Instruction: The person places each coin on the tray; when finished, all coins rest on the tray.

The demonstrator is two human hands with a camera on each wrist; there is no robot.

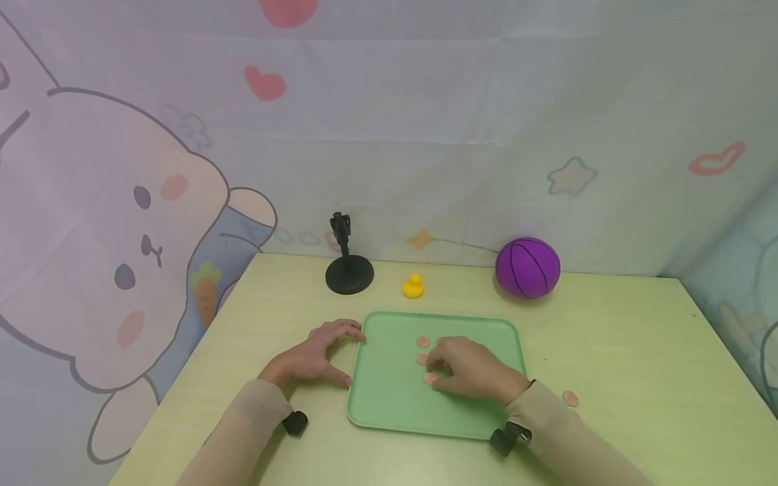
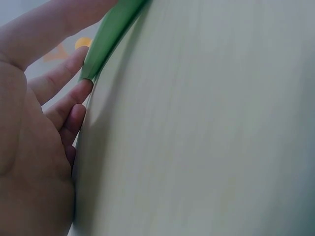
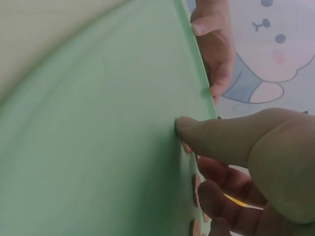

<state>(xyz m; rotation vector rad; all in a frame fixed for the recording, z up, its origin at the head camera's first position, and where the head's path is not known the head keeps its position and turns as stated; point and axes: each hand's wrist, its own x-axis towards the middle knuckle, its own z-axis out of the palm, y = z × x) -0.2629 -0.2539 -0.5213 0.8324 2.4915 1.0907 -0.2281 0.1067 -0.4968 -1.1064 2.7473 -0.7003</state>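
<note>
A light green tray [image 1: 389, 405] lies on the table. My left hand [image 1: 313, 356] rests at its left rim, thumb and fingers spread and touching the edge; the left wrist view shows fingertips [image 2: 84, 84] against the tray's side. Over the tray's middle, my right hand [image 1: 471, 368] has thumb and fingers curled around a copper coin [image 1: 430, 379], pinching it at the tray surface. Beyond it lie two more copper coins, one farther [image 1: 422, 341] and one nearer [image 1: 422, 358]. In the right wrist view several coins [image 3: 196, 190] show beside the fingers, partly hidden by them.
Another copper coin [image 1: 571, 398] lies on the table right of the tray, near my right sleeve. Behind the tray stand a black stand with a round base [image 1: 349, 275], a yellow rubber duck [image 1: 413, 286] and a purple ball [image 1: 527, 268]. A printed cloth [image 1: 389, 135] hangs behind the table.
</note>
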